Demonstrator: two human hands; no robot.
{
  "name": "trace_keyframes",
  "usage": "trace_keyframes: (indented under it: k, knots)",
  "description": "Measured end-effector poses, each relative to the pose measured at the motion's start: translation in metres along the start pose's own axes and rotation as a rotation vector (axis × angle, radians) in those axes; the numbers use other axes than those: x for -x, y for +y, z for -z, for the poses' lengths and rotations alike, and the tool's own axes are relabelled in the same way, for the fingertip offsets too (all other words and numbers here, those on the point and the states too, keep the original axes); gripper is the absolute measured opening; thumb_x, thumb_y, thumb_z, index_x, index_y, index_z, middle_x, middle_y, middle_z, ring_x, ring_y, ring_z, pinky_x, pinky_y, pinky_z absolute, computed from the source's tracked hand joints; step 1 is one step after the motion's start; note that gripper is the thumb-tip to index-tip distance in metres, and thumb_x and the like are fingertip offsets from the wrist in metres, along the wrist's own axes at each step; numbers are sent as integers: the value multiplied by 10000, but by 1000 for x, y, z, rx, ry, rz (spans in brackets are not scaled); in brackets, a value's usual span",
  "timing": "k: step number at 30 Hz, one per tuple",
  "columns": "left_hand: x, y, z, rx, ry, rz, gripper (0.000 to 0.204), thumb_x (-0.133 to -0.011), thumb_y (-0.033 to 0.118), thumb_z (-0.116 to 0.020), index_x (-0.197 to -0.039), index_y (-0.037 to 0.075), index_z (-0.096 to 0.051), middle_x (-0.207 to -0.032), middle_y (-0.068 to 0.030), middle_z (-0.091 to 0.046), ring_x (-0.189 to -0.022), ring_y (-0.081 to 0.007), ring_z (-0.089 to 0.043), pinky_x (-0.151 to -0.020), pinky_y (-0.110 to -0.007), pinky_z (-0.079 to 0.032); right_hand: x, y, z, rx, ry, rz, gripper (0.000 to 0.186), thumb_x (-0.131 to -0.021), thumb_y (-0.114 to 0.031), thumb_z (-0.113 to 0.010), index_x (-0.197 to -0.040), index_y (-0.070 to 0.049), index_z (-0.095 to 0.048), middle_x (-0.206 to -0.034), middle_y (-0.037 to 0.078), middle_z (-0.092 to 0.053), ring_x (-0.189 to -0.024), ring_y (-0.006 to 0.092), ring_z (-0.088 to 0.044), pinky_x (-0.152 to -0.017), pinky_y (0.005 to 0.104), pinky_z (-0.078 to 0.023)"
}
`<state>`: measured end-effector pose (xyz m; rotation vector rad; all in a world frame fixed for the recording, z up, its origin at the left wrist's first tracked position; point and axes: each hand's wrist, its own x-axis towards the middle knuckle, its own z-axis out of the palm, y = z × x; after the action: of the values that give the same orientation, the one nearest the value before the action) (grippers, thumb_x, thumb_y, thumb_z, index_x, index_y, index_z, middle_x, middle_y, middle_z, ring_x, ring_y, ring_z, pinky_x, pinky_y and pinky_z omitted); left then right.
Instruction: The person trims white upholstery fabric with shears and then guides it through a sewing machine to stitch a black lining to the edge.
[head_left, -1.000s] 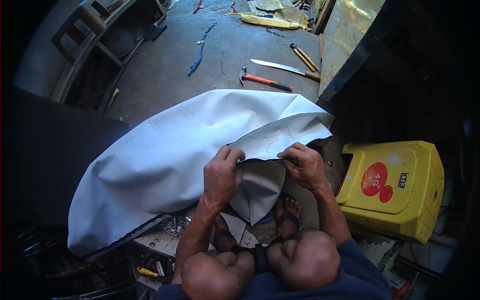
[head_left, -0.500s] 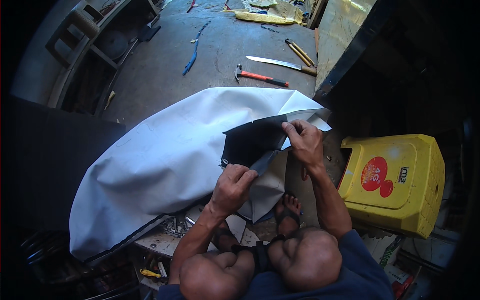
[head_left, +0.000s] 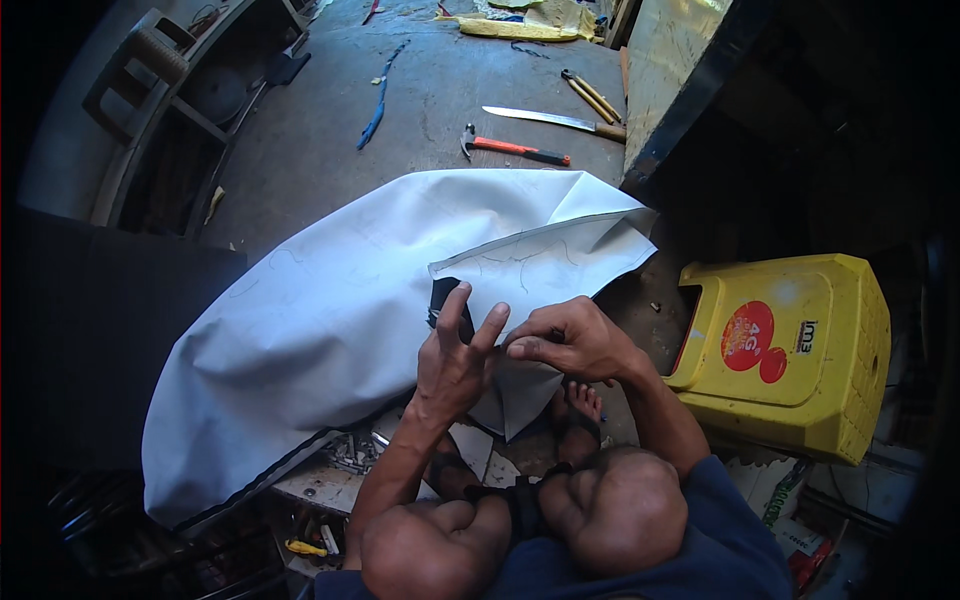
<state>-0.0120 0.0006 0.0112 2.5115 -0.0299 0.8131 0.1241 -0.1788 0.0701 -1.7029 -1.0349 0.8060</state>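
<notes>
Knees: I see the person's bent knees (head_left: 620,510) on the near side of the white sheet (head_left: 300,300).
Left hand: the left hand (head_left: 450,365) has its fingers spread, above the sheet's near edge.
Right hand: the right hand (head_left: 580,345) has thumb and forefinger close together at that edge; I cannot tell whether they pinch anything.
White sheet: it lies in front of the knees, long and bulging, a flap lying across its right end.
Sheet edges: dark trim runs along the lower left; a dark seam borders the flap.
Bench: the low bench (head_left: 320,488) sits below the sheet's near edge.
Right side: a yellow plastic box (head_left: 845,350), floor showing between it and the sheet.
Floor: grey floor (head_left: 300,130), widest beyond the sheet's far edge.
Tools: past that edge, first a hammer (head_left: 520,150), then a knife (head_left: 550,118), then pincers (head_left: 592,95).
Room limits: beyond the sheet, a shelf (head_left: 190,115) at far left, a board (head_left: 685,80) at far right.
</notes>
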Motion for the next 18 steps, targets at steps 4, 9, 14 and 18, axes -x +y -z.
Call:
trace_keyframes:
  k: [4,9,14,18]
  knots:
    - [1,1,2,8,-119,-56,315,-789,21,-721,-1084,129,-698,-1120,-93,-650,-819,-265,-682,-662,-364,-586,21,29,7,-102,446,-329,300,-1012,-288,-697,-1028,1,-777,-763,69,-706,-715,112,-619,-686,313,-502]
    - [5,-2,2,53,-51,-93,266,-730,3,-716,-977,95,-682,-946,-61,-635,-756,-247,-650,-625,-368,-542,39,34,3,29,421,-251,227,-966,-235,-742,-1100,-54,-767,-807,71,-678,-693,143,-592,-674,323,-494]
    - [4,0,1,72,-35,-112,268,-718,-4,-719,-968,86,-677,-926,-66,-622,-746,-253,-651,-626,-375,-538,27,29,-11,217,319,-52,236,-904,-196,-790,-1129,-126,-781,-805,103,-613,-734,273,-635,-693,383,-515]
    - [3,1,2,60,-42,-97,253,-717,-13,-712,-946,85,-670,-916,-59,-621,-745,-255,-649,-627,-374,-536,19,36,-19,299,204,42,104,-946,-133,-727,-1030,-80,-758,-878,109,-622,-737,275,-644,-677,385,-516]
